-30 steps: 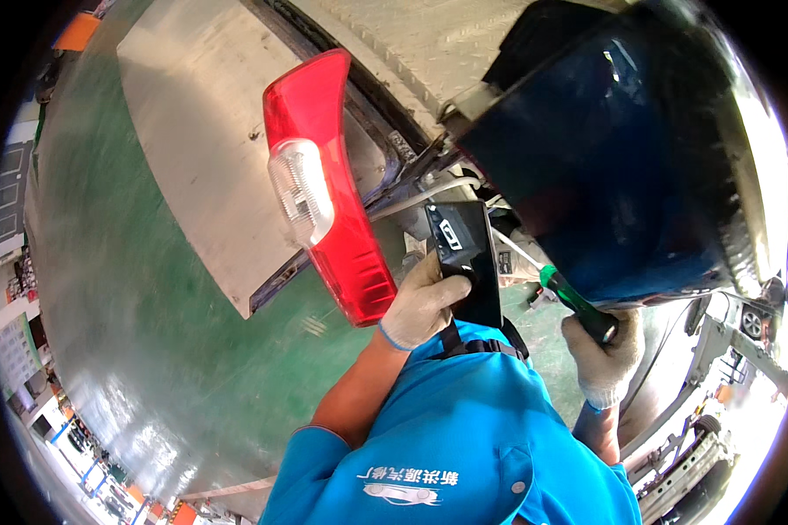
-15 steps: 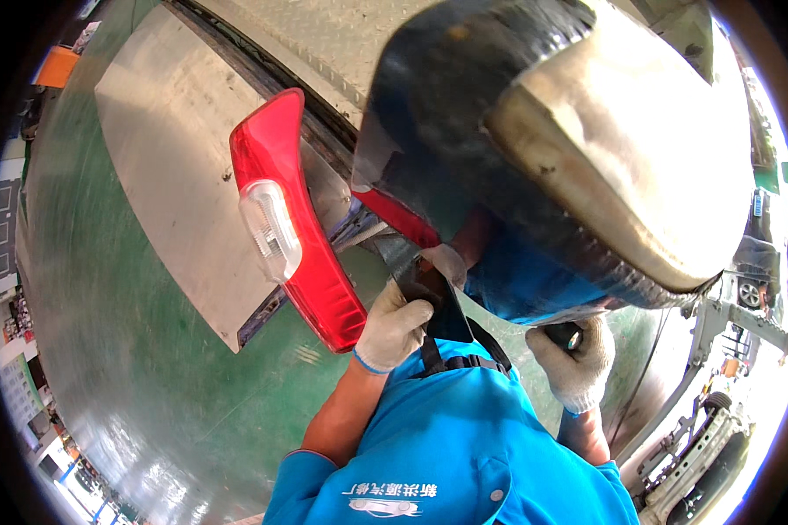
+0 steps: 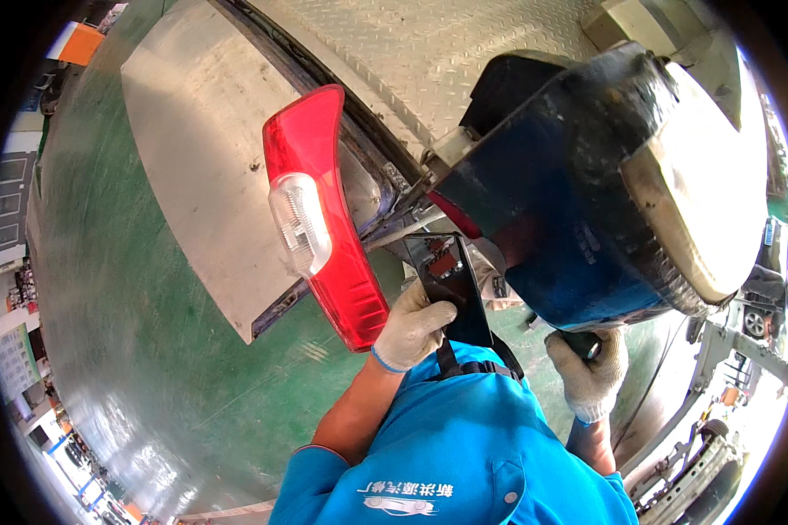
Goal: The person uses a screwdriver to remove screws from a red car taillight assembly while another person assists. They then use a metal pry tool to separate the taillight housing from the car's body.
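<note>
My left hand (image 3: pixel 414 328), in a pale knit glove, is closed on the edge of a flat black phone-like device (image 3: pixel 451 284). Its thumb lies over the front; the fingers behind are hidden. Just left of the glove ends a long red tail light (image 3: pixel 359 289) with a clear lens section, standing out over a pale body panel. My right hand (image 3: pixel 594 372), gloved too, is closed round a small dark object (image 3: pixel 584 344), mostly hidden by its fingers. That hand is right under the lower edge of a large glossy dark curved part (image 3: pixel 556 210) with a pale, worn side.
The pale body panel (image 3: pixel 201 131) spreads out left of the tail light. Beyond is a metal tread-plate surface (image 3: pixel 429 52). Green floor (image 3: pixel 149 350) lies below and left. A metal frame (image 3: pixel 718 350) stands at the right, near loose parts.
The view has shifted, so the large dark part appears smaller and farther right. More of the device's face and the tread plate shows. Both hands keep their grip.
</note>
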`<action>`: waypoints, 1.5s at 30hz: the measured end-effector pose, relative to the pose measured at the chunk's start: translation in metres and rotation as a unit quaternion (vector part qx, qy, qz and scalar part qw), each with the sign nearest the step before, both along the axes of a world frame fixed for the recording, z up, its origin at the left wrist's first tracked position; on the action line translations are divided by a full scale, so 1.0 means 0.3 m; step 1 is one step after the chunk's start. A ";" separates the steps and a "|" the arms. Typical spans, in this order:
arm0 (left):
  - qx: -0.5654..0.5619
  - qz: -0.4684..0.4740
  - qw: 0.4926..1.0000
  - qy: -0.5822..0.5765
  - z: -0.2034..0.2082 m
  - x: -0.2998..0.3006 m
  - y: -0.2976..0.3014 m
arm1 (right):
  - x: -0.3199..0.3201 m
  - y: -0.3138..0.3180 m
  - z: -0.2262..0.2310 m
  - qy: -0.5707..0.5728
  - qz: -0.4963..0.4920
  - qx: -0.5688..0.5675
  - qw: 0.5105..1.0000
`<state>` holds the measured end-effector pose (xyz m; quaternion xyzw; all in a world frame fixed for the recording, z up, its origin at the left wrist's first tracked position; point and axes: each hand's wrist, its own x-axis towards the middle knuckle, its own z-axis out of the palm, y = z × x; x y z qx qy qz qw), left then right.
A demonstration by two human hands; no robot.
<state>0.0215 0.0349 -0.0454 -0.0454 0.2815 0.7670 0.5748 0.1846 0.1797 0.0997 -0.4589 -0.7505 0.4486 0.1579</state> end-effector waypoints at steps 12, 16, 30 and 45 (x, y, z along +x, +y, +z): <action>-0.027 0.000 0.999 0.043 0.048 -0.023 0.021 | -0.008 -0.007 -0.005 0.009 0.012 0.012 1.000; -0.031 0.005 0.998 0.047 0.095 -0.038 0.034 | 0.007 0.002 -0.015 0.002 0.034 0.012 0.999; -0.016 -0.007 1.000 0.025 0.027 -0.028 -0.003 | -0.010 -0.016 -0.015 0.028 0.077 0.040 0.996; 0.053 0.000 0.999 0.005 0.024 -0.027 0.014 | -0.058 0.006 -0.015 0.022 0.156 0.072 0.985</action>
